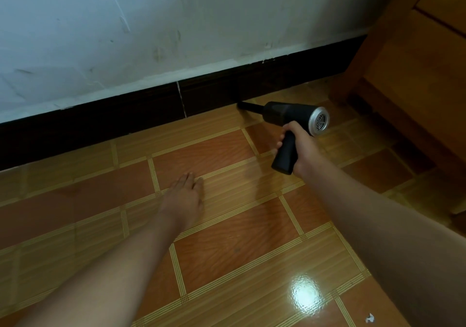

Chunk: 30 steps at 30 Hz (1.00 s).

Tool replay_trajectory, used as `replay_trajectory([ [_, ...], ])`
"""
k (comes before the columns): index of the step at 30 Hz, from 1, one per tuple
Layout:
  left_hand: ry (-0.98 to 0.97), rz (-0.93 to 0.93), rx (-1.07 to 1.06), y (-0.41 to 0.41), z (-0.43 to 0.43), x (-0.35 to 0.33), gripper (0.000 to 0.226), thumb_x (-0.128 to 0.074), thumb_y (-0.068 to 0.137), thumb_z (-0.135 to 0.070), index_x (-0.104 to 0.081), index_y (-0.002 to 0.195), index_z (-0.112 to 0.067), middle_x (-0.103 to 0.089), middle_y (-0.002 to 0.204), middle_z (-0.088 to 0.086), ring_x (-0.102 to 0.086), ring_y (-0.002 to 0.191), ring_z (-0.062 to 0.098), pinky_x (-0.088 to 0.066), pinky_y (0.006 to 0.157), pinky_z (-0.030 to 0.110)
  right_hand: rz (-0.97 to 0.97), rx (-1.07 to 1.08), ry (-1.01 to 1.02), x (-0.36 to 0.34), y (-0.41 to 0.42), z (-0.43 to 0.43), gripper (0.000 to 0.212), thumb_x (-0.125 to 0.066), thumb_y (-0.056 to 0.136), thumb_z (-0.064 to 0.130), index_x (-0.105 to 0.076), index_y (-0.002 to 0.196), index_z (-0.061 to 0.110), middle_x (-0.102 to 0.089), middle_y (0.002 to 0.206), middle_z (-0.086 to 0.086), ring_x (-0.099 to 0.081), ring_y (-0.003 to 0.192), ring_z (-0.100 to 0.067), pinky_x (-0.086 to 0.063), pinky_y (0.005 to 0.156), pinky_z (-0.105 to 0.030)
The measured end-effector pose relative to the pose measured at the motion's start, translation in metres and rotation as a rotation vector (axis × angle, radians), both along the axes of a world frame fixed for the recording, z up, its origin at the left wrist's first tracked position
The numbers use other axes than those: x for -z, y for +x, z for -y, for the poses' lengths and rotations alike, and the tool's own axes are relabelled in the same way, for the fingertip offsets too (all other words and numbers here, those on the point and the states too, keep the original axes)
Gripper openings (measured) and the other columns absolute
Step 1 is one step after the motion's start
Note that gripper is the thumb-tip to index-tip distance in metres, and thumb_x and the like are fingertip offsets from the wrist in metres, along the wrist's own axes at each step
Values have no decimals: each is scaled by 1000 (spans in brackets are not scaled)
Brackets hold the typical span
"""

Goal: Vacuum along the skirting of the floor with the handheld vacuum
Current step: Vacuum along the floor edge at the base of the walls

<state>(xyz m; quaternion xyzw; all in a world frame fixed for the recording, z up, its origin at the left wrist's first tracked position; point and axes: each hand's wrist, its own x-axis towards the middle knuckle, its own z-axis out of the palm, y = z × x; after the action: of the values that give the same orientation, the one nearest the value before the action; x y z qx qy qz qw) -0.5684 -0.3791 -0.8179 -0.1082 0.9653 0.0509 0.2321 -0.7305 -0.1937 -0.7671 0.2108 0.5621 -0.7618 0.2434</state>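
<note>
My right hand is shut on the handle of a black handheld vacuum with a silver rear grille. Its narrow nozzle tip touches the floor right at the foot of the dark brown skirting, which runs diagonally below a scuffed white wall. My left hand lies flat on the brown tiled floor, palm down with fingers together, well to the left of the vacuum and holding nothing.
A wooden cabinet or door stands at the right, meeting the skirting at a corner. A small white scrap lies on the floor at the lower right, near a bright light reflection.
</note>
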Motion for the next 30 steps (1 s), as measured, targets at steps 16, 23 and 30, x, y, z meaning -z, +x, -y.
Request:
replay_trajectory([
  [16,-49,49,-14,-8,-3,3,61,-34,99,-26,-11,151,-7,-6,158,21,-10,147,29,-15,119,36,-13,85,19,-3,-16,-12,13,-62,79,15,-54,68,13,-53,61,0,-48,46,-11,-43,55,-24],
  [23,-48,38,-7,-8,-4,-1,60,-35,99,-26,-13,152,-9,-6,158,19,-11,147,27,-16,117,35,-61,143,23,-8,-24,-19,12,-60,81,12,-54,70,11,-53,59,0,-48,47,-11,-44,52,-24],
  [30,-31,52,-11,-9,-2,-2,60,-34,99,-28,-11,152,-9,-4,159,18,-9,148,27,-17,119,36,-53,174,10,-9,-28,-18,11,-60,80,10,-53,71,11,-52,61,-1,-48,46,-13,-44,52,-24],
])
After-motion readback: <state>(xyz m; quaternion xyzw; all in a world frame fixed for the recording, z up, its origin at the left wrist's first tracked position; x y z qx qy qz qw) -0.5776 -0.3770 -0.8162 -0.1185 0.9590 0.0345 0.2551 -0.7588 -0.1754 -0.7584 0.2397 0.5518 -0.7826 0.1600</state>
